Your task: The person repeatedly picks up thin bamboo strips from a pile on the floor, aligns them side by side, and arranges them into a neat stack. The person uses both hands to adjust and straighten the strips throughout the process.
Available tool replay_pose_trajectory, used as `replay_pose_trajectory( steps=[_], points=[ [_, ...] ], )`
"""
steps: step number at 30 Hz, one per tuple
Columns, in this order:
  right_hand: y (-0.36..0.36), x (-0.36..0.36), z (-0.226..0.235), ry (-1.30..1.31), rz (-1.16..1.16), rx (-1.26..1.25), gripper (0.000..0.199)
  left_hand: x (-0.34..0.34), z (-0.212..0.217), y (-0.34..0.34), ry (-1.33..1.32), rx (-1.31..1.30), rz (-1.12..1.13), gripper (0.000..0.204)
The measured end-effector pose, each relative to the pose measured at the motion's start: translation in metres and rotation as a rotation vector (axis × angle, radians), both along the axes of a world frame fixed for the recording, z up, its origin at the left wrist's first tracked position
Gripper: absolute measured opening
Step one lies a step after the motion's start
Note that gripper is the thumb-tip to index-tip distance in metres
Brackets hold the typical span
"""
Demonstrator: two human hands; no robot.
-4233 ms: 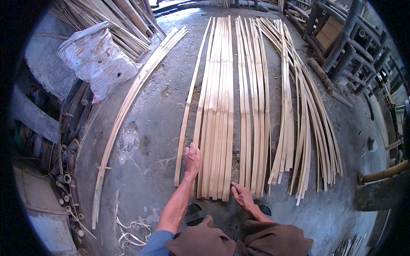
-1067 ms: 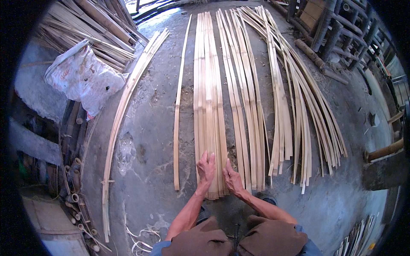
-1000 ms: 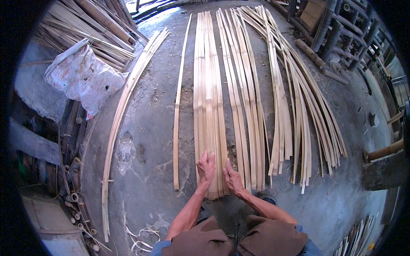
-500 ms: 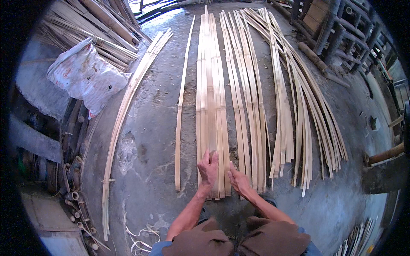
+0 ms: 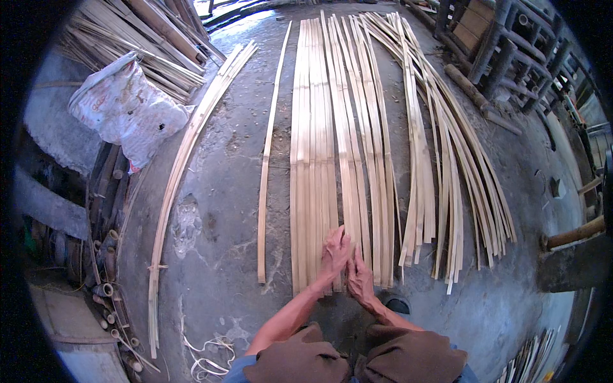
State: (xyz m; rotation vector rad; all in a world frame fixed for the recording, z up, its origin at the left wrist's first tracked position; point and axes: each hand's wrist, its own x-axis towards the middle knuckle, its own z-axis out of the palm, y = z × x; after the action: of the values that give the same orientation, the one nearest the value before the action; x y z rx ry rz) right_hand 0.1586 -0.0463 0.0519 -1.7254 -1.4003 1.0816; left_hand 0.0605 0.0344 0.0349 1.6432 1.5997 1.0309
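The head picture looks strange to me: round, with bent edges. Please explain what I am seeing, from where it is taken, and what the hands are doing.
The picture comes from a wide fisheye camera worn on a person's head, looking down; this lens bends straight lines near the rim. There is no machine, only two bare hands. The left hand and the right hand press flat on the near ends of long bamboo strips, laid side by side on a concrete floor. Neither hand grips anything. One single strip lies apart on the left, and a looser fan of strips on the right. A white sack lies at upper left. The brown shapes at the bottom are the person's knees.
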Motion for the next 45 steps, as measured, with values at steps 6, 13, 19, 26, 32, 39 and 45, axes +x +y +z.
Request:
replay_pose_trajectory(
  steps=[6, 13, 19, 26, 32, 39, 45],
  points=[
    [-0.003, 0.009, -0.034, -0.015, 0.054, 0.02, 0.059, -0.034, -0.025, -0.01, 0.582, 0.092, -0.235, 0.054],
    [-0.002, 0.003, -0.035, 0.056, 0.097, -0.029, 0.061, -0.048, -0.042, -0.015, 0.73, 0.142, -0.317, 0.055],
    [-0.004, 0.01, -0.004, 0.126, -0.058, -0.006, 0.059, -0.059, -0.049, -0.008, 0.512, 0.153, -0.262, 0.056],
    [0.01, 0.052, -0.002, -0.031, -0.121, 0.106, 0.056, -0.145, -0.033, 0.025, 0.645, 0.057, 0.367, 0.063],
    [0.034, 0.075, 0.018, 0.016, -0.218, -0.02, 0.053, -0.185, -0.015, 0.044, 0.659, -0.29, 0.36, 0.071],
    [0.038, 0.109, -0.006, -0.516, -0.071, 0.292, 0.048, -0.211, -0.05, 0.056, 0.482, -0.065, 0.445, 0.036],
    [0.035, 0.09, 0.025, -0.319, -0.065, 0.485, 0.042, -0.145, 0.035, 0.051, -0.111, -0.054, 0.456, 0.032]
  ],
)
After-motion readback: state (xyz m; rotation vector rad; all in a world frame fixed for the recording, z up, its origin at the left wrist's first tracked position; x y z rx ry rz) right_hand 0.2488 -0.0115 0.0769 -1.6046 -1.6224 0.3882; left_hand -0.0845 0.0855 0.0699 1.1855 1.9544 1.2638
